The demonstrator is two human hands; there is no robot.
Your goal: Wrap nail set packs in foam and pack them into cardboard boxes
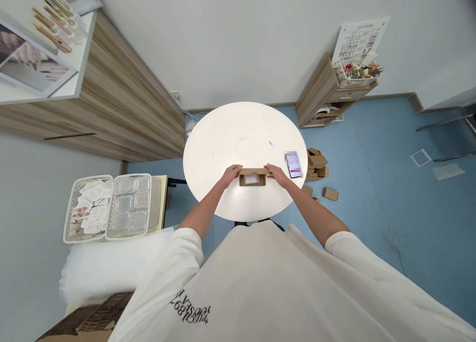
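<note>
A small brown cardboard box stands open on the white round table, close to its near side. Inside the box lies a whitish packet, partly covered by the flap. My left hand grips the left end of the box's raised lid. At the lid's right end, my right hand holds on in the same way, fingers closed on the cardboard. A phone with a lit screen rests on the table to the right of my right hand.
Several cardboard boxes are piled beside the table's right edge, and a loose one lies on the blue floor. At the left stand a white basket of paper packets and a clear divided tray. A wooden cabinet rises behind.
</note>
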